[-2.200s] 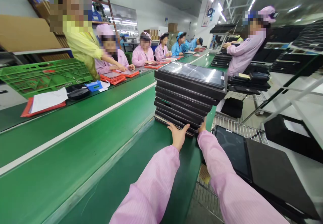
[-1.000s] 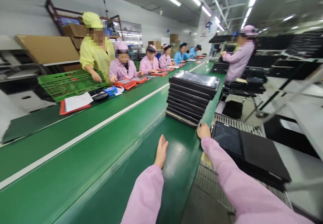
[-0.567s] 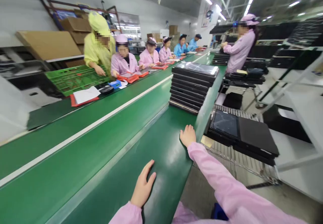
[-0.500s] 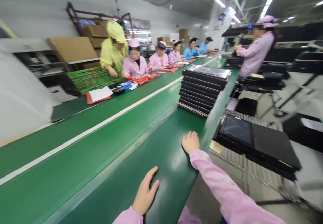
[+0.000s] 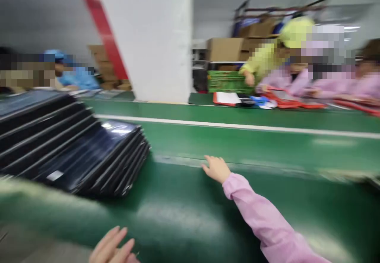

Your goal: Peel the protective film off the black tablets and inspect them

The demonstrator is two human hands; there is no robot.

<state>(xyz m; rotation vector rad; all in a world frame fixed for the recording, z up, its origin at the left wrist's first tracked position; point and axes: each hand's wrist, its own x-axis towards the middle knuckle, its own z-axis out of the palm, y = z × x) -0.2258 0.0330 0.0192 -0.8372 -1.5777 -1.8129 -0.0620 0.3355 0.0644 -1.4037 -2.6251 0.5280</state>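
Note:
My right hand (image 5: 218, 169) reaches over the green work surface (image 5: 190, 215), fingers apart and holding nothing. My left hand (image 5: 114, 247) is at the bottom edge of the view, partly cut off, its fingers spread with nothing in them. To the left on the surface are black flat panels (image 5: 86, 152) with glossy, screen-like tops. They lie in two leaning piles, one overlapping the other, and a small white label (image 5: 55, 175) shows on one panel. Both hands are apart from these piles. Motion blurs the panels' edges.
Beyond runs a green conveyor belt (image 5: 237, 116) with a white line. Across it, a person in yellow (image 5: 267, 55) leans near a green crate (image 5: 224, 82), with people in pink alongside. A white partition (image 5: 157, 41) stands behind the belt. Further left sits a person in blue (image 5: 78, 75).
My view has swung left, bringing the leaning panel piles into sight; the earlier upright stack has left the frame. My left hand now appears lower and further left. Both hands remain without anything held.

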